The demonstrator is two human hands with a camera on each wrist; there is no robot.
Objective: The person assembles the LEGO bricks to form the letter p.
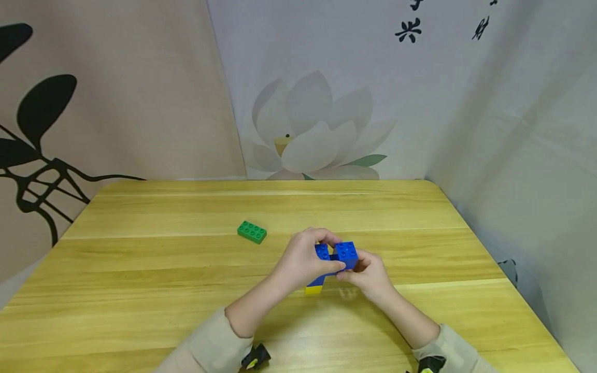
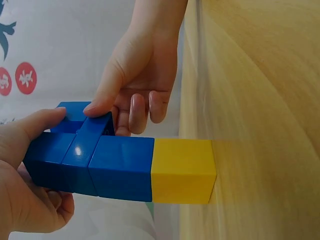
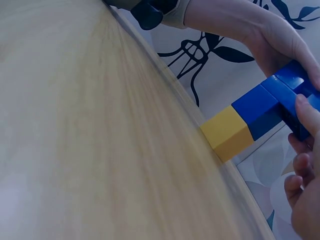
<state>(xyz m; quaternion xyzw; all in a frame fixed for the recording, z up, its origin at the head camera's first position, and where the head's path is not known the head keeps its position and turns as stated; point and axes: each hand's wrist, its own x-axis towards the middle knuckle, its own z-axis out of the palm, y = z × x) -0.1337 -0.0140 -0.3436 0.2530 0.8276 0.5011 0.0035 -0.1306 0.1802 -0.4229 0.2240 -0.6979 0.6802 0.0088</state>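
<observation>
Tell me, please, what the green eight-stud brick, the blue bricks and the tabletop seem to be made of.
Green eight-stud brick: probably plastic, evenly coloured, with crisp, moulded-looking studs.
Blue bricks: likely glossy plastic; a bright highlight shows on one smooth side.
Tabletop: wood or wood-look laminate, with a soft sheen and visible grain bands; I can't tell which.

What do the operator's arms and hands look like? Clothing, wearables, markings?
Left hand and right hand: human, ungloved, no rings visible. Pale beige fabric left sleeve and matching right sleeve. By each sleeve, a small black device with a yellow patch.
</observation>
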